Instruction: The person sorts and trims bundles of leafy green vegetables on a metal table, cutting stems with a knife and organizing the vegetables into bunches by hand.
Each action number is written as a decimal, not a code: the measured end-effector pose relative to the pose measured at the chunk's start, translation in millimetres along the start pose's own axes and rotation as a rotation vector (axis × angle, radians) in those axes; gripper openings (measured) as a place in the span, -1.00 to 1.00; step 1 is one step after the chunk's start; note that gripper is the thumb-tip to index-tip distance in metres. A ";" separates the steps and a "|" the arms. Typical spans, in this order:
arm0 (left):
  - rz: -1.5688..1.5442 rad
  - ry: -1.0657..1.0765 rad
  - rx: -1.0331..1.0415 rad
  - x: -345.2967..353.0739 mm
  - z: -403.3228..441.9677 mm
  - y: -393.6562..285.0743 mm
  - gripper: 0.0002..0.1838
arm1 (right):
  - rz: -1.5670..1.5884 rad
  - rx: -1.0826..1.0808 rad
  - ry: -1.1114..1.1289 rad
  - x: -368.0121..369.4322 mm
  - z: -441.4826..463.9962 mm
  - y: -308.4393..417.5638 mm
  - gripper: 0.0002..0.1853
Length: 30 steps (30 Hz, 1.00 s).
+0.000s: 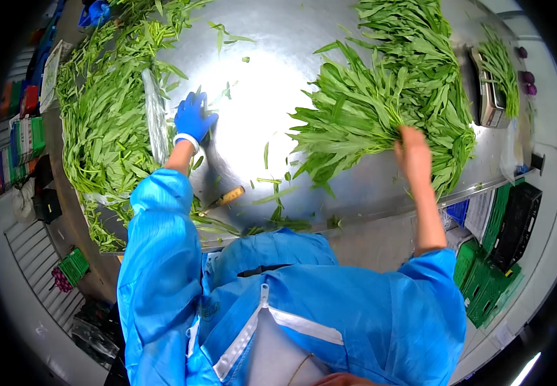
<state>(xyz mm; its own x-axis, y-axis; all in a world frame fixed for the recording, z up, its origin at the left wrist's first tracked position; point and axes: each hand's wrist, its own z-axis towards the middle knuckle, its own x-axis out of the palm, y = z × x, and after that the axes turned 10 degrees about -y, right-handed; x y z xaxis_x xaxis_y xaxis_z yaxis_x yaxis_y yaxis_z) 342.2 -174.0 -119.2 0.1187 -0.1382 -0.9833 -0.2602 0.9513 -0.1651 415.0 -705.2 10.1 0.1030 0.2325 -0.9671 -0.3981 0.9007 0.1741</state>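
My left hand (193, 118), in a blue glove, rests with its fingers spread at the edge of the left heap of leafy greens (108, 122), beside a clear plastic bag (155, 116). On the right, my bare right hand (412, 154) closes round the stems of a bunch of greens (349, 109), whose leaves fan out to the left. That bunch lies against a larger pile of greens (442, 96). A knife with a wooden handle (232, 195) lies near the front edge, below my left hand.
Loose leaf scraps (277, 196) are scattered on the metal table (259, 83). A scale (492, 106) bearing greens stands at the right end. Green crates (484, 293) and a black crate (516, 225) are below the table's right side.
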 end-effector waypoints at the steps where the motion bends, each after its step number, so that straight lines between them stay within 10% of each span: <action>1: -0.084 -0.018 -0.019 3.9 -6.5 3.7 -0.34 | 0.088 0.014 -0.006 10.0 -20.5 13.3 -0.64; 3: -0.130 -0.063 -0.031 -1.2 -24.2 -1.7 -0.56 | 0.166 0.146 0.345 19.4 -54.2 49.6 -0.67; 9: -0.152 0.004 0.077 -28.0 -150.9 26.6 -0.70 | 0.281 0.223 0.468 91.8 -135.3 137.3 -0.68; 14: -0.035 0.117 -0.002 -55.1 -249.9 106.2 -0.72 | 0.834 -0.188 0.562 101.3 -136.9 236.9 -0.63; 24: -0.038 -0.231 -0.018 -116.0 -249.3 81.8 -0.45 | 0.475 -0.701 0.021 125.5 -91.0 320.7 -0.65; 30: 0.023 -0.160 0.101 -76.8 -240.0 78.8 -0.40 | 0.327 -0.603 0.372 140.5 -114.8 316.5 -0.78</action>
<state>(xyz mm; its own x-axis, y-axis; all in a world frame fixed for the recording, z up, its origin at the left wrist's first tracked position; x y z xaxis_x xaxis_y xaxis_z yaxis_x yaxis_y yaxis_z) 82.6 -154.5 -75.2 0.2664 -0.0780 -0.9607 -0.1676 0.9778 -0.1259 198.8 -429.6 -91.9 -0.3751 0.2177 -0.9011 -0.7934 0.4272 0.4335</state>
